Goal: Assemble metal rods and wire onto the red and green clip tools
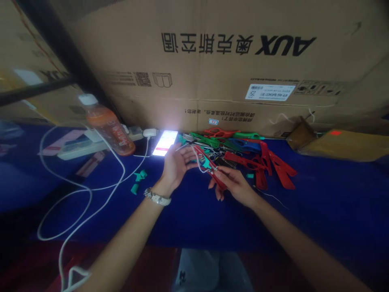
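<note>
On a blue-covered surface (pixel 319 202) before a wall of cardboard cartons (pixel 212 81), a person works a pair of red-handled snips (pixel 209 166) between both hands. The right hand (pixel 235 184) pinches the lower end of the red grip between thumb and fingers. The left hand (pixel 178 164), a wristwatch (pixel 156 197) at its wrist, lies palm-up with fingers spread at the tool's far end, where a thin white thread (pixel 197 165) loops.

The snips look light and stiff, with plastic grips and a metal tip. The grips seem the safe place to hold them, since the tip may be sharp and the thread is liable to snag.

Just behind lies a jumbled pile (pixel 243 148) of red, green and blue tools, crowding the right hand's side. To the left are a lit phone (pixel 165 142), an orange drink bottle (pixel 109 127), a power strip (pixel 79 146), a trailing white cable (pixel 88 190) and small teal pieces (pixel 138 180).
</note>
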{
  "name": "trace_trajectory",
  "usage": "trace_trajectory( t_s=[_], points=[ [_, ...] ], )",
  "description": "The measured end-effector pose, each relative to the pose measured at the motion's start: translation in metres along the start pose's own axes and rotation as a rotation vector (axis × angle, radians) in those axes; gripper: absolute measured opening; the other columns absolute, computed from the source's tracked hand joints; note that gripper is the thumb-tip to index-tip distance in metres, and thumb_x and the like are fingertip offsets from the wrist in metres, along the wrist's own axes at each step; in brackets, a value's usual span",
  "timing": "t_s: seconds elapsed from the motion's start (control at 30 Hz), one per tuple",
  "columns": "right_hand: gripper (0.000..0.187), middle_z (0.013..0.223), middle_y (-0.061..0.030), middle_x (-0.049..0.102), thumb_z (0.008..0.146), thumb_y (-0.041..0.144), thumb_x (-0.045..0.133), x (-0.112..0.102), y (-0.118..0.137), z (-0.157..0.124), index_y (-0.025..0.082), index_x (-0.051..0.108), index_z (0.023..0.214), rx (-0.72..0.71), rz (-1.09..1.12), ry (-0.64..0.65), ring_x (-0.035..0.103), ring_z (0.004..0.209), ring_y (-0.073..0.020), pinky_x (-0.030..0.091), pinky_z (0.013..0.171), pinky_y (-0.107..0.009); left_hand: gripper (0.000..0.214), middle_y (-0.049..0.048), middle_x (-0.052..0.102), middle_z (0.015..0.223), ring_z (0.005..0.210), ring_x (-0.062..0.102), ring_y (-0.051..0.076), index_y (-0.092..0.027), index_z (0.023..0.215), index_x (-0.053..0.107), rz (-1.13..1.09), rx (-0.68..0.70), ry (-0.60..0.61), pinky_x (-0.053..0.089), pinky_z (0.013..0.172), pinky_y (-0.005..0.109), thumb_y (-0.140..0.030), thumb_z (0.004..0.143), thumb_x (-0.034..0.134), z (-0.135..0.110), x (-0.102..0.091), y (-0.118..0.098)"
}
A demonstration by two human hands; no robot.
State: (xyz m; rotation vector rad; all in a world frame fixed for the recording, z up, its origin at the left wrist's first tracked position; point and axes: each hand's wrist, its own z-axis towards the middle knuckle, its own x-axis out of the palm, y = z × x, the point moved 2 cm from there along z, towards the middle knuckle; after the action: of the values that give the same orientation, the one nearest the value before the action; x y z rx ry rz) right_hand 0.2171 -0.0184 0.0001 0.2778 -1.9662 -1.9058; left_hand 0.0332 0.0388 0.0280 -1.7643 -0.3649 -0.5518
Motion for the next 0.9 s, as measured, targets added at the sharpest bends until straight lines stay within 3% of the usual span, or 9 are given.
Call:
trace_trajectory(
  t_s=[0.17,0.3,0.47,0.63,0.77,0.9],
  points=[
    [0.035,0.076,-0.0031,0.071,0.094,0.052,0.059,0.0,0.002,0.0,0.017,0.058,0.096,0.01,-0.031,-0.009,0.063,0.045,-0.0106,0.052,0.041,-0.021,0.025,0.0039,0.071,0.08,0.072,0.065,0.013,-0.015,0.083,0.069,-0.143,0.003,-0.15,0.053,0.069,0.025,-0.039,0.081,0.074,0.007,-0.007,0.004],
    [0.036,0.078,-0.0036,0.071,0.094,0.052,0.059,0.0,0.001,0.0,0.016,0.059,0.095,0.004,-0.038,-0.01,0.064,0.045,-0.0107,0.053,0.041,-0.022,0.019,0.0036,0.073,0.085,0.075,0.067,0.011,-0.015,0.082,0.068,-0.288,0.032,-0.162,0.053,0.075,0.024,-0.032,0.081,0.077,0.009,-0.007,0.005],
    [0.036,0.079,-0.0039,0.072,0.093,0.052,0.06,0.0,-0.001,0.0,0.016,0.059,0.095,0.008,-0.048,-0.007,0.063,0.045,-0.0103,0.053,0.041,-0.022,0.014,0.0005,0.07,0.074,0.066,0.064,0.01,-0.016,0.077,0.064,-0.336,-0.025,-0.149,0.051,0.07,0.024,-0.021,0.076,0.078,0.008,-0.002,0.005],
    [0.035,0.079,-0.0041,0.072,0.094,0.051,0.06,-0.001,-0.001,0.0,0.016,0.058,0.094,0.011,-0.042,-0.01,0.063,0.045,-0.0101,0.053,0.041,-0.022,0.011,0.0001,0.07,0.075,0.069,0.065,0.012,-0.017,0.078,0.062,-0.246,0.064,-0.137,0.053,0.075,0.026,-0.016,0.076,0.073,0.006,0.0,0.001],
    [0.035,0.077,-0.0041,0.072,0.094,0.051,0.058,0.0,0.0,0.0,0.017,0.057,0.091,0.014,-0.049,-0.015,0.062,0.046,-0.0104,0.053,0.042,-0.022,0.01,0.0021,0.073,0.082,0.076,0.068,0.014,-0.018,0.082,0.061,-0.066,0.255,-0.076,0.054,0.078,0.03,-0.021,0.08,0.07,0.003,0.001,-0.007],
    [0.036,0.077,-0.004,0.072,0.094,0.053,0.058,-0.001,0.0,-0.001,0.017,0.056,0.09,0.031,-0.063,-0.017,0.062,0.046,-0.0108,0.053,0.042,-0.023,0.019,0.0001,0.07,0.073,0.072,0.068,0.015,-0.02,0.086,0.057,0.041,0.313,-0.063,0.054,0.08,0.032,-0.028,0.08,0.073,0.002,0.0,-0.01]
  ],
)
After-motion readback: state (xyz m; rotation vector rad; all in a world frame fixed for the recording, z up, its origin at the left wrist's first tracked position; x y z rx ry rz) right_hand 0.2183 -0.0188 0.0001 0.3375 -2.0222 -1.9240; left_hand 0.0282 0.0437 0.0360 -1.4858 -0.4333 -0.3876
